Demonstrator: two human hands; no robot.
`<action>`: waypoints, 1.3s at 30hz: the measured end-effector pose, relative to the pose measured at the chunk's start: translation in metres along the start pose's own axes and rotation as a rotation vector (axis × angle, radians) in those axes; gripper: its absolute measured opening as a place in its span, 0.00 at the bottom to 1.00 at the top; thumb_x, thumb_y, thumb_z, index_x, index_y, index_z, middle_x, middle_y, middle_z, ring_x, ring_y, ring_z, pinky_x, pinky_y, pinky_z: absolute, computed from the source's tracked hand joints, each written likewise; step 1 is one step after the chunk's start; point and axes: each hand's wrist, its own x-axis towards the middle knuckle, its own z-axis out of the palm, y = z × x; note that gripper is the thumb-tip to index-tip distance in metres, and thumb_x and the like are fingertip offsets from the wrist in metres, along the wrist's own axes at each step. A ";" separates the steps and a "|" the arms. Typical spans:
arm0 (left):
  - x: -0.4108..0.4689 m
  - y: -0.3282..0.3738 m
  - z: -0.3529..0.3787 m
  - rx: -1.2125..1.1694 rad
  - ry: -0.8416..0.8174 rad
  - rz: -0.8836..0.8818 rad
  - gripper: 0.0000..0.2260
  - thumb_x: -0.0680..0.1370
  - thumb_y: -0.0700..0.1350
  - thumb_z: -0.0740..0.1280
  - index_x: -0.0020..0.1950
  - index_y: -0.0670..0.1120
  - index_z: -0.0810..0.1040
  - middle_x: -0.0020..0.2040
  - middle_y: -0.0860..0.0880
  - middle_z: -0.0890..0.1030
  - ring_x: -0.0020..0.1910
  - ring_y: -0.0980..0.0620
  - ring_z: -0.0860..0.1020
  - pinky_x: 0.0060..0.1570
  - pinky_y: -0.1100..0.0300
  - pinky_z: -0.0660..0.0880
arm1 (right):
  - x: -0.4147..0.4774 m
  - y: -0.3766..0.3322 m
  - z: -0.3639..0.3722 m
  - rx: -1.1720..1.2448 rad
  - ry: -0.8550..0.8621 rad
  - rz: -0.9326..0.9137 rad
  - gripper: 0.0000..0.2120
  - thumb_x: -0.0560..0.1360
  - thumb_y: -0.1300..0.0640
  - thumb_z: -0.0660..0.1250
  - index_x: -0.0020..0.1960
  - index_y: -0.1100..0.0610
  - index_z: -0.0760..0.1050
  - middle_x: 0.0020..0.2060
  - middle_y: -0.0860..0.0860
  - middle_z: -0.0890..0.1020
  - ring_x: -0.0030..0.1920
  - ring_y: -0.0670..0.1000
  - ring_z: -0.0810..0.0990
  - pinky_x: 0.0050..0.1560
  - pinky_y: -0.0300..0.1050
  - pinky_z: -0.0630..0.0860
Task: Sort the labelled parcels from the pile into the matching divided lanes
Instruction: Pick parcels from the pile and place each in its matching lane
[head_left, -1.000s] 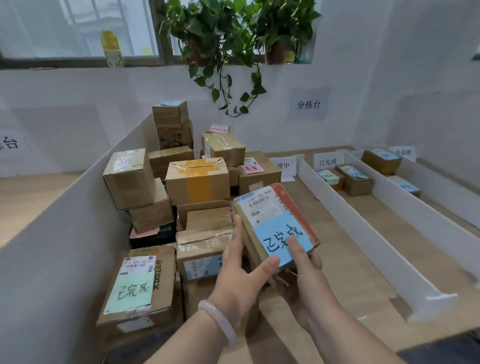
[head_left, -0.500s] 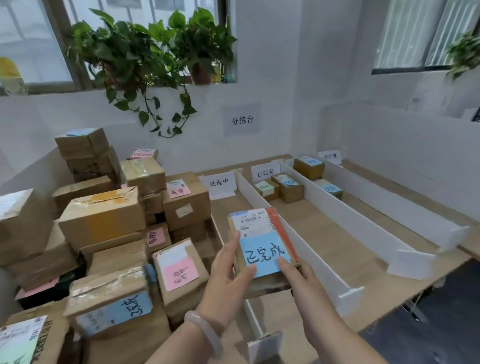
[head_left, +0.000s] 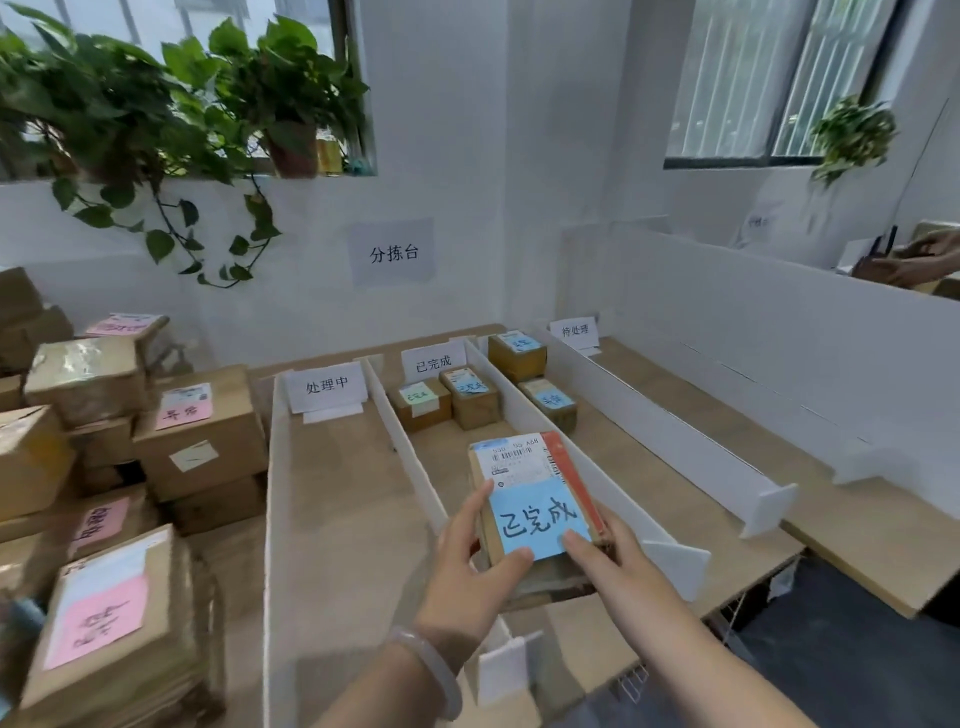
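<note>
I hold a flat cardboard parcel (head_left: 524, 470) with a white shipping label and a blue note reading 已完成. My left hand (head_left: 470, 566) grips its left edge, thumb on the note. My right hand (head_left: 602, 558) grips its right edge. The parcel hangs over the near end of the lane marked 已完成 (head_left: 432, 361), which holds two small boxes (head_left: 470, 397) at its far end. To its left lies the lane marked 处理中 (head_left: 326, 385). The pile of parcels (head_left: 202, 431) with pink notes stands at the left.
White dividers (head_left: 524, 415) separate the lanes. The lane to the right holds two boxes with blue notes (head_left: 519, 353), and the far-right lane carries a 待处理 sign (head_left: 575, 330). Plants (head_left: 156, 109) hang from the windowsill. Another person's hand (head_left: 919, 260) shows at the far right.
My view has swung right from the pile to the lanes. Both hands have carried the blue-noted parcel rightward, from above the pile to over the 已完成 lane.
</note>
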 end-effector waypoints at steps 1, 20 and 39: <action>0.007 -0.004 0.009 -0.011 0.016 -0.014 0.32 0.60 0.57 0.75 0.62 0.75 0.70 0.67 0.49 0.74 0.65 0.47 0.76 0.59 0.49 0.78 | 0.007 0.002 -0.009 -0.009 -0.014 0.002 0.20 0.78 0.46 0.65 0.67 0.37 0.62 0.53 0.34 0.78 0.52 0.34 0.76 0.41 0.29 0.71; 0.235 -0.081 -0.017 -0.126 0.274 -0.227 0.28 0.65 0.49 0.76 0.59 0.72 0.72 0.66 0.50 0.74 0.60 0.48 0.78 0.47 0.51 0.82 | 0.239 0.008 -0.008 -0.265 -0.192 0.062 0.30 0.76 0.40 0.65 0.74 0.34 0.57 0.73 0.37 0.65 0.72 0.40 0.62 0.71 0.45 0.62; 0.456 -0.174 -0.080 0.398 0.270 -0.536 0.33 0.77 0.45 0.66 0.78 0.62 0.56 0.67 0.52 0.72 0.59 0.49 0.78 0.56 0.53 0.79 | 0.373 0.052 0.004 -0.371 -0.235 0.083 0.26 0.63 0.32 0.60 0.60 0.18 0.60 0.64 0.24 0.68 0.64 0.29 0.66 0.69 0.40 0.64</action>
